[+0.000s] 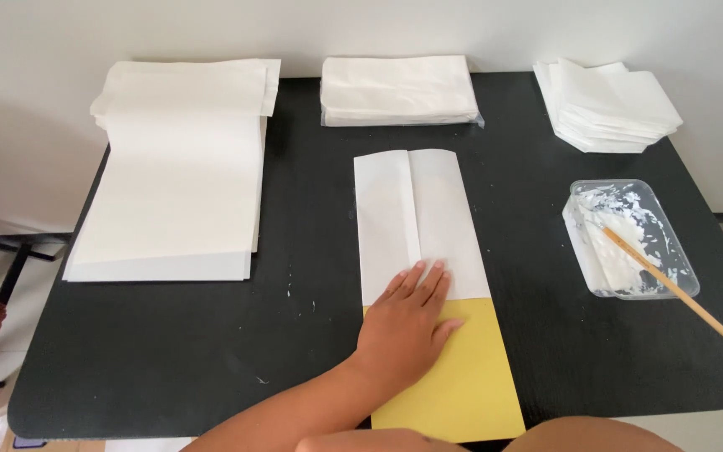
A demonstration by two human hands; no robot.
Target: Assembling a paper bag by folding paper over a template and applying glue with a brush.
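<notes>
The left hand (405, 322) lies flat on the folded white paper (418, 222) at the middle of the black table (311, 276), palm down, fingers stretched out and held close together, gripping nothing. The fingertips press on the lower end of the paper, just by its centre seam, while the heel of the hand rests on the yellow sheet (462, 377) that sticks out from under the paper toward 6 o'clock. The folded paper is a long strip with two flaps meeting along a lengthwise fold; it runs from the hand toward 12 o'clock.

The right hand does not show, so its fingers cannot be told.

Around the hand — at 10 o'clock, a large stack of white sheets (179, 167), well apart. At 12 o'clock, by the wall, a flat pile of folded white bags (399, 90). At 1 o'clock, in the far corner, a fanned heap of smaller white folded pieces (608, 105). At 3 o'clock stands a clear plastic tray (671, 276) smeared with white paste, and a wooden-handled brush (679, 297) lies in it — the handle pointing out over the rim toward 4 o'clock.
</notes>
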